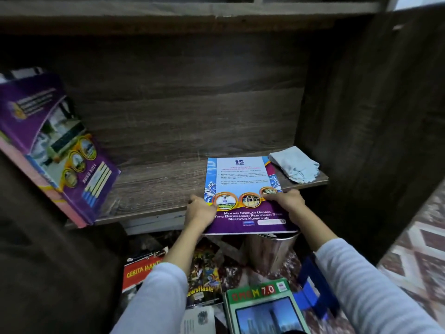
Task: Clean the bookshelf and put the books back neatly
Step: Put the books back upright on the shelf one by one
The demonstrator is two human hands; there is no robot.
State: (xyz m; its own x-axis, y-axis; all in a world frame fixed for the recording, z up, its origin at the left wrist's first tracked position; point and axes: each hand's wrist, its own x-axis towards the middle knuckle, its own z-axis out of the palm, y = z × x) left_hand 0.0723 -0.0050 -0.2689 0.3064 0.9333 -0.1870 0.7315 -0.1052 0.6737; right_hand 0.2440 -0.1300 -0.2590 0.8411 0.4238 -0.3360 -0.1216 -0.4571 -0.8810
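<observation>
Flat book (243, 182) lies on shelf (156, 186), its near edge overhanging the front, between left hand (199, 210) and right hand (287, 201). Cloth (295, 167) on shelf, behind and just right of right hand. Leaning books (55, 150) well left of left hand. Bin (269, 251) and floor books (262, 307) below both hands.

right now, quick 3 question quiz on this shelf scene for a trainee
1. True or false: the pale cloth lies on the shelf board, right of the flat purple book.
2. The left hand and right hand are: A idle; B both holding the flat purple book; C wiping with the cloth.
3. Fill in: the purple book at the far left is ____, not upright.
Key: 1 true; 2 B; 3 tilted.
</observation>
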